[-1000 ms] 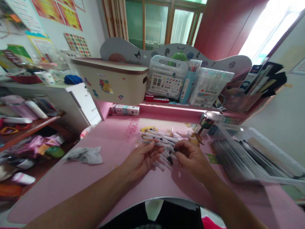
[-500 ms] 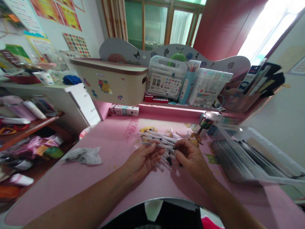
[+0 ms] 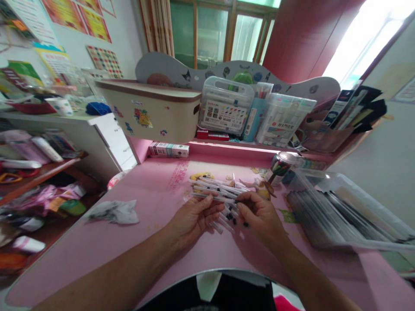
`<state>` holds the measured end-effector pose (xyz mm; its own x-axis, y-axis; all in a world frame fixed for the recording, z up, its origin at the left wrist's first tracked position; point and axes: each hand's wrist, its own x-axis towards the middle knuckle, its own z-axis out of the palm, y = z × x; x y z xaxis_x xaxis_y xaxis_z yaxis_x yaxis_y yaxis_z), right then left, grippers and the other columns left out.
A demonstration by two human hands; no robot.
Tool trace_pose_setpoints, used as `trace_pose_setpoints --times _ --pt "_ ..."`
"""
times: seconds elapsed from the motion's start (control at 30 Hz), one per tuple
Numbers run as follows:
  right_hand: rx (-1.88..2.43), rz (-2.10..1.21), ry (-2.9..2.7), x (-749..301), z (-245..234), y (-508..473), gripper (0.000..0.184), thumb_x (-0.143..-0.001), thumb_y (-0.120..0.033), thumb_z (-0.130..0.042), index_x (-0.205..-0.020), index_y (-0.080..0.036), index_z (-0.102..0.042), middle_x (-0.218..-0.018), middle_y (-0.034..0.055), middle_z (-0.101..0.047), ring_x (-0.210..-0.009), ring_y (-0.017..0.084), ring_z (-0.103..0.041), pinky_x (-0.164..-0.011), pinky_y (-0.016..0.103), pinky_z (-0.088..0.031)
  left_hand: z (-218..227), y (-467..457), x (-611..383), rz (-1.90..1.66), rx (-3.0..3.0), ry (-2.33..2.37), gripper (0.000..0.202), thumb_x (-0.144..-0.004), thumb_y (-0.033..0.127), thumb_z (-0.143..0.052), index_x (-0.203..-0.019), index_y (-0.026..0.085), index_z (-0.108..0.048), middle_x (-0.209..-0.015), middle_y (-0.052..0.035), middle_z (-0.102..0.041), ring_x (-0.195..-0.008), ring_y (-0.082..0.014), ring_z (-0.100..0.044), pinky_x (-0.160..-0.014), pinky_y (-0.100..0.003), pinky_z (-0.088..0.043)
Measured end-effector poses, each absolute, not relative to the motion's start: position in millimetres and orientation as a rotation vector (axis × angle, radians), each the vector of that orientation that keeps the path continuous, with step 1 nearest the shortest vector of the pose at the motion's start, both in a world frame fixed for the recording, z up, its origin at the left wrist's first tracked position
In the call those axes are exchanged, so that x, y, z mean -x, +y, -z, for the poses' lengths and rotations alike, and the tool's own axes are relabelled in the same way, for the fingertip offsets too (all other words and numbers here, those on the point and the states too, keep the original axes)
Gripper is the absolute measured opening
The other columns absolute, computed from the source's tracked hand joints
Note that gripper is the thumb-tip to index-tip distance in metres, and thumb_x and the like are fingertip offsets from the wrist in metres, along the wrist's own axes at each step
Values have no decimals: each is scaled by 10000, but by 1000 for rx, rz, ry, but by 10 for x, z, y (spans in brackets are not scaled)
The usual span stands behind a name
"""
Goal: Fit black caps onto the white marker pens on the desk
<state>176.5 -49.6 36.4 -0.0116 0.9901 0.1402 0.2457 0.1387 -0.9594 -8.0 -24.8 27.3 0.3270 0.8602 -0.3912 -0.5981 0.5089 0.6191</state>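
Pink worktop [image 3: 155, 181] spread before the seated person, whose hands met near its middle. The left hand [image 3: 191, 218] had its fingers curled around a white pen [image 3: 215, 197], and the right hand [image 3: 262, 216] pinched the same pen's dark end. Just beyond lay a heap of pens [image 3: 217, 183]. Farther back stood a cream box [image 3: 152, 110] and clear marker cases [image 3: 227, 106].

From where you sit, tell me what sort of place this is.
Probably a child's study corner at home: a pink desk with a sticker-covered back, marker cases on its shelf, white pens heaped on it.
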Motion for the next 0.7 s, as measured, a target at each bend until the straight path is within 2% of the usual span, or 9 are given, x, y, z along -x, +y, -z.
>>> trace_pose_setpoints --times 0.27,0.53,0.7 --pt "1309 -816 -1562 -1776 -346 -506 120 -844 -260 -541 -863 -189 -635 -654 -10 -597 -564 128 -544 -548 243 -434 -270 -260 81 -1001 -391 761 114 -938 68 -527 -983 106 -625 -817 -102 -761 -695 -165 -756 -569 -204 -614" --pt "1188 -566 -1634 -1767 -287 -512 84 -822 -157 -569 -831 -209 -634 -818 26 -629 -784 163 -588 -734 285 -473 -236 -248 69 -983 -362 786 100 -951 108 -529 -986 103 -622 -757 -99 -757 -665 -162 -752 -542 -191 -606" --pt "1239 -610 -1616 -1761 -317 -519 97 -820 -181 -579 -876 -207 -653 -849 31 -648 -808 172 -595 -737 283 -471 -263 -257 66 -984 -345 771 100 -951 100 -525 -971 101 -622 -768 -98 -755 -662 -157 -750 -546 -190 -608"
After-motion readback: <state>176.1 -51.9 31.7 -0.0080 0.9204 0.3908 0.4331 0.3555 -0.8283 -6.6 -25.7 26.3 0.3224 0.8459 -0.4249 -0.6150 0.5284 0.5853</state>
